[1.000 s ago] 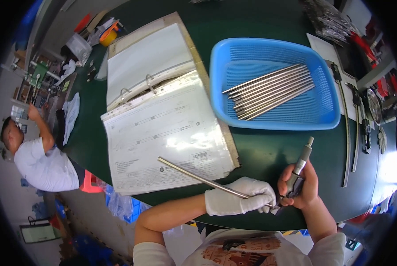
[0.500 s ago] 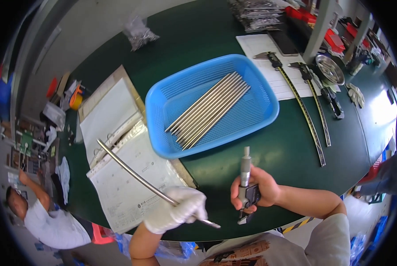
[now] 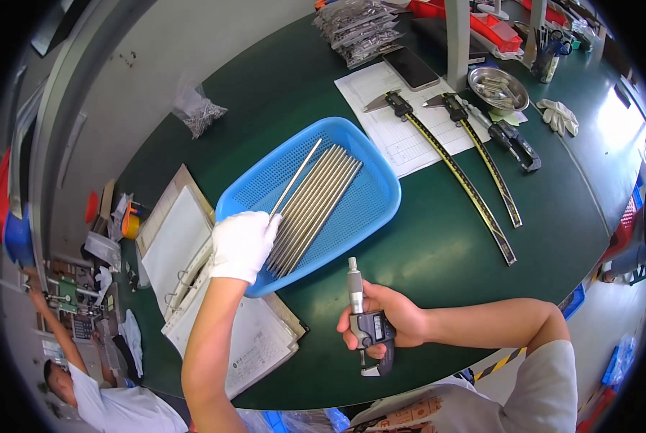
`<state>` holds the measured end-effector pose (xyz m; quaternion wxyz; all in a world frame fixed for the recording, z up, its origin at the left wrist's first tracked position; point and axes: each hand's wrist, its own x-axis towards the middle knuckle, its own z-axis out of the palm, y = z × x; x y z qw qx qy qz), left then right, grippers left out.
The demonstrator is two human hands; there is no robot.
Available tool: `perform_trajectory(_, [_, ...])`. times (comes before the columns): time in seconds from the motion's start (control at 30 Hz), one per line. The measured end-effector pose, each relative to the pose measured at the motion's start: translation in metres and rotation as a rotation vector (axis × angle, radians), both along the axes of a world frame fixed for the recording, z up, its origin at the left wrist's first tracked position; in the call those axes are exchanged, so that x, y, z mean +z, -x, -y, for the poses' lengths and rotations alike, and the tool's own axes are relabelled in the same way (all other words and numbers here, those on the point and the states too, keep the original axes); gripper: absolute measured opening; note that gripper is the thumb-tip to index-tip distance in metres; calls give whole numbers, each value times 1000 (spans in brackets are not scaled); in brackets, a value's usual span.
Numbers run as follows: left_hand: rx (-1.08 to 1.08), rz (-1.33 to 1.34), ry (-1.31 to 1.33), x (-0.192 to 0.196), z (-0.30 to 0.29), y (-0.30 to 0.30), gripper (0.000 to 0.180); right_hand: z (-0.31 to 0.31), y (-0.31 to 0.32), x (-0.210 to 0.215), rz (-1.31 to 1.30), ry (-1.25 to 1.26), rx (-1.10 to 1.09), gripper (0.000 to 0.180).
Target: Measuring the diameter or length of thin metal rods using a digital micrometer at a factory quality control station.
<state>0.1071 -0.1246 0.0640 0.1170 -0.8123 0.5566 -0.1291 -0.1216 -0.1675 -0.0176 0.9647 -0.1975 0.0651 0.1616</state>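
Observation:
My left hand [image 3: 242, 247], in a white glove, reaches over the near-left rim of the blue plastic basket [image 3: 393, 209]. Its fingers are closed on the lower end of a thin metal rod [image 3: 296, 175], which lies slanted in the basket. Right beside that rod is a row of several similar rods [image 3: 318, 206], parallel to one another. In front of the basket, my bare right hand [image 3: 401, 315] grips a digital micrometer [image 3: 372, 328] with its thimble pointing up. The glove hides the held rod's near end.
Two digital calipers [image 3: 438, 146] and another micrometer [image 3: 512, 137] lie to the right, partly on paper sheets [image 3: 366, 90]. Beyond are a phone [image 3: 411, 68], a metal bowl [image 3: 474, 76] and a glove [image 3: 558, 117]. An open binder [image 3: 178, 242] lies left. A co-worker [image 3: 99, 397] is at far left.
My left hand has moved forward from above the binder to the basket, bringing the rod down beside the others. My right hand still holds the micrometer. The view has shifted.

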Motion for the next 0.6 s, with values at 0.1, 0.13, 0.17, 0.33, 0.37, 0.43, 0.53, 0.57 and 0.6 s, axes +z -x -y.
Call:
perform_trajectory(0.1, [-14, 17, -34, -12, 14, -8, 38, 0, -1, 2, -33, -57, -17, 68])
perform_trajectory(0.13, [-4, 11, -54, -16, 17, -11, 40, 0, -1, 2, -31, -63, -10, 67])
perform_trajectory(0.17, [7, 5, -75, -19, 20, -15, 41, -1, -1, 1, -34, -63, -16, 67])
perform_trajectory(0.33, [-10, 17, -118, -31, 25, -29, 43, 1, -2, 0, 5, -41, 9, 66])
perform_trajectory(0.37, [-14, 9, -123, -34, 25, -31, 44, 2, -2, 0, -6, -44, 1, 66])
perform_trajectory(0.43, [-21, 6, -116, -38, 24, -34, 44, 2, -1, 0, -5, -50, 6, 66])
perform_trajectory(0.53, [-27, 2, -98, -40, 22, -34, 45, 1, -2, 1, -11, -51, 9, 65])
perform_trajectory(0.57, [-25, 2, -89, -41, 20, -34, 45, 0, -2, 1, -19, -46, 7, 65])
perform_trajectory(0.6, [-24, 1, -89, -40, 19, -34, 45, -1, -3, 2, -20, -47, 8, 65])
